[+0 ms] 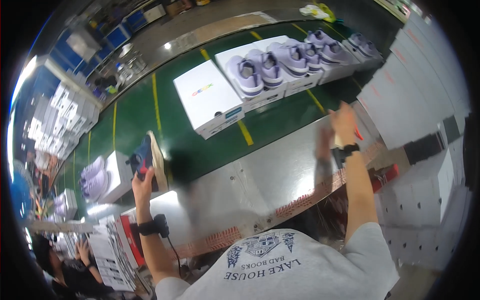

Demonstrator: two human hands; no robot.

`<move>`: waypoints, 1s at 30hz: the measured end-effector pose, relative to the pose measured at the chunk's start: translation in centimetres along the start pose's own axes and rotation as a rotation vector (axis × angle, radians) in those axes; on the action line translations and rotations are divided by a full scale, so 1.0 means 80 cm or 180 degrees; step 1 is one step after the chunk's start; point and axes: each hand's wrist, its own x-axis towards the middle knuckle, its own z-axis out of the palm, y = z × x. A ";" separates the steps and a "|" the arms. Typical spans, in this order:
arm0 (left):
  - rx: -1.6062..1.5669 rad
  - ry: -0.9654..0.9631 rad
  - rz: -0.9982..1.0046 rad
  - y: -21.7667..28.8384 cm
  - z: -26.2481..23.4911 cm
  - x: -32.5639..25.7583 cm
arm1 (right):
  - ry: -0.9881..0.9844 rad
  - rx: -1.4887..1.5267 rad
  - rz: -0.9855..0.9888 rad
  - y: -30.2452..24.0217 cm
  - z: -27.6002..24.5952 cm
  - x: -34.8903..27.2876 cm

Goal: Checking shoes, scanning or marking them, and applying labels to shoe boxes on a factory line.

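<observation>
My left hand is closed round a dark navy shoe with red patches and a cream sole, held sole to the right over the near side of the green conveyor belt. Well to the right, my right hand is above the metal ledge, its fingers bunched together. Beside it shows a slim red-orange thing; whether the fingers hold it I cannot tell. Straight ahead, a closed white shoebox lies on the green belt. Right of it, several lilac shoes rest on white boxes.
At left on the belt stand a white box and lilac shoes. White boxes are stacked beyond the belt, and tall stacks rise close at right. A co-worker sits at lower left beside stacked flat cartons.
</observation>
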 end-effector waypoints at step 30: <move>-0.4282 -0.0785 -0.1272 0.112 0.160 -0.062 | -0.3212 0.4215 -0.0375 -0.204 -0.321 -0.186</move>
